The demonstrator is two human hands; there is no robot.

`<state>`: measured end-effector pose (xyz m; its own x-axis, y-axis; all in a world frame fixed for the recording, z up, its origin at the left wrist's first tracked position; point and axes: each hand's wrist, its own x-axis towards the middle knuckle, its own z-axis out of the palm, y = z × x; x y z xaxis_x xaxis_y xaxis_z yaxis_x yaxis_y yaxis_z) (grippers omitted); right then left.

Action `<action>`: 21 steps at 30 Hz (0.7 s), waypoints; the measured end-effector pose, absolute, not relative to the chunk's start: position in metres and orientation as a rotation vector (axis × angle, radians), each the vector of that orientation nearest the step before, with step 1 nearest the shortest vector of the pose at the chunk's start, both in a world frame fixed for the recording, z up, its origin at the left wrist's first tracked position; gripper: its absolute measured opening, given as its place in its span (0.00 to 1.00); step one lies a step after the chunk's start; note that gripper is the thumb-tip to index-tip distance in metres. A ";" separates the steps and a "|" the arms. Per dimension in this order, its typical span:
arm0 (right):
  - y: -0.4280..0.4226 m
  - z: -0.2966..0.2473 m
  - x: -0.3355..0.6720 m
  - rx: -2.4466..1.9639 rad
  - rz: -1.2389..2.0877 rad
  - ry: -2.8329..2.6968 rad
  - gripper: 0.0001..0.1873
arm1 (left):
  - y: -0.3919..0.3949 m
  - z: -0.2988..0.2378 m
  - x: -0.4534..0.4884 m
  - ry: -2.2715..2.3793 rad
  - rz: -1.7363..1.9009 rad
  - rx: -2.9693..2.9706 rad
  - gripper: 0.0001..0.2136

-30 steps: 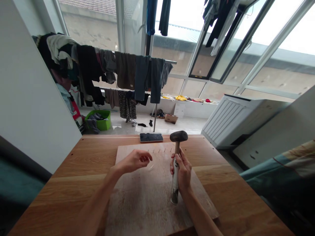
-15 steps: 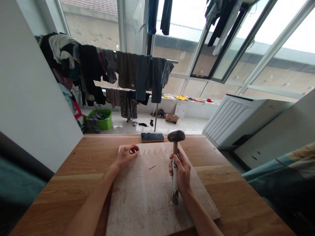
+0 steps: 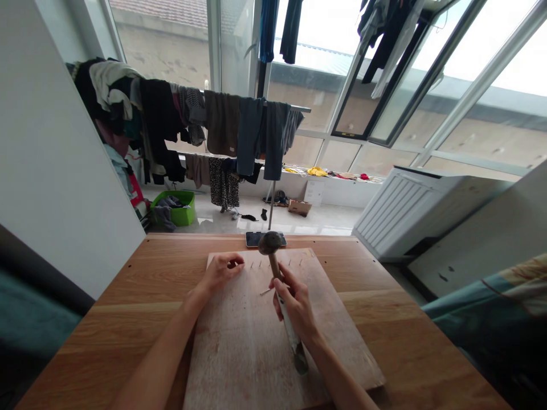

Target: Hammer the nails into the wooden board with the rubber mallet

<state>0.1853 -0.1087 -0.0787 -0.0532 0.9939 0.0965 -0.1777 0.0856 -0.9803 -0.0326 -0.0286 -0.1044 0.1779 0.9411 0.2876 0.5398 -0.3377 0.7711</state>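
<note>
My right hand (image 3: 297, 302) is wrapped round the wooden handle of a hammer (image 3: 270, 243), whose dark head is raised over the far part of a wooden board (image 3: 239, 341). At the board's far left, the fingers of my left hand (image 3: 224, 270) are pinched together at the end of a row of nails, around a nail that they mostly hide. Several thin nails (image 3: 260, 264) stand upright along the board's far side, some of them behind the hammer. One loose nail (image 3: 265, 292) lies on the board, partly covered by my right hand.
Under the board is a wooden table (image 3: 128, 307), with a phone (image 3: 252, 239) at its far edge. Beyond it are a drying rack with clothes (image 3: 222, 122), a green basket (image 3: 186, 213) and a small cardboard box (image 3: 299, 207). A white appliance (image 3: 397, 199) stands at the right.
My right hand has swung the hammer to the left, toward my left hand, and its head now overlaps the phone. My left hand stays pinched at the same place on the board.
</note>
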 end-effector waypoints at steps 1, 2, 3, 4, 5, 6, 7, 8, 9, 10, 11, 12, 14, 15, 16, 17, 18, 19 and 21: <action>-0.109 -0.079 0.183 -0.985 1.275 -1.198 0.29 | -0.028 -0.105 -0.033 1.384 1.042 1.964 0.06; -0.109 -0.079 0.181 -0.988 1.288 -1.229 0.28 | -0.028 -0.106 -0.033 1.378 1.048 1.976 0.06; -0.109 -0.080 0.179 -0.992 1.303 -1.256 0.28 | -0.028 -0.106 -0.033 1.370 1.056 1.990 0.06; -0.109 -0.081 0.177 -0.996 1.318 -1.279 0.28 | -0.028 -0.107 -0.034 1.361 1.062 2.004 0.06; -0.109 -0.083 0.176 -0.999 1.331 -1.296 0.27 | -0.027 -0.107 -0.034 1.350 1.067 2.017 0.07; -0.109 -0.084 0.175 -0.999 1.343 -1.312 0.26 | -0.027 -0.108 -0.035 1.339 1.067 2.027 0.07; -0.109 -0.086 0.174 -0.997 1.350 -1.327 0.25 | -0.026 -0.109 -0.035 1.328 1.062 2.033 0.07; -0.109 -0.087 0.174 -0.994 1.356 -1.344 0.24 | -0.026 -0.110 -0.036 1.316 1.054 2.036 0.06; -0.110 -0.088 0.173 -0.989 1.359 -1.361 0.24 | -0.025 -0.111 -0.036 1.303 1.049 2.038 0.06; -0.110 -0.090 0.173 -0.986 1.361 -1.376 0.24 | -0.024 -0.112 -0.037 1.292 1.050 2.041 0.06; -0.110 -0.091 0.173 -0.987 1.362 -1.392 0.24 | -0.024 -0.113 -0.037 1.281 1.054 2.045 0.06; -0.110 -0.092 0.173 -0.993 1.359 -1.408 0.24 | -0.023 -0.113 -0.037 1.269 1.061 2.052 0.05; -0.111 -0.093 0.173 -1.018 1.344 -1.437 0.24 | -0.023 -0.113 -0.037 1.249 1.083 2.069 0.05; -0.111 -0.093 0.173 -1.029 1.335 -1.449 0.23 | -0.023 -0.113 -0.037 1.242 1.090 2.075 0.05; -0.111 -0.093 0.172 -1.034 1.327 -1.457 0.23 | -0.023 -0.113 -0.037 1.241 1.092 2.079 0.05; -0.112 -0.093 0.172 -1.035 1.319 -1.459 0.23 | -0.024 -0.112 -0.037 1.245 1.089 2.080 0.05; -0.112 -0.093 0.172 -1.034 1.312 -1.458 0.23 | -0.024 -0.112 -0.036 1.253 1.081 2.080 0.05; -0.112 -0.092 0.172 -1.033 1.311 -1.457 0.23 | -0.024 -0.111 -0.036 1.266 1.070 2.079 0.05; -0.113 -0.091 0.172 -1.033 1.323 -1.448 0.23 | -0.025 -0.111 -0.036 1.287 1.041 2.078 0.05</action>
<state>0.1720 -0.1126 -0.0908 -0.2541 0.9642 0.0756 0.0112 0.0811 -0.9966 -0.0361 -0.0252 -0.1106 0.2684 0.8966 0.3523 0.5314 -0.4429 0.7221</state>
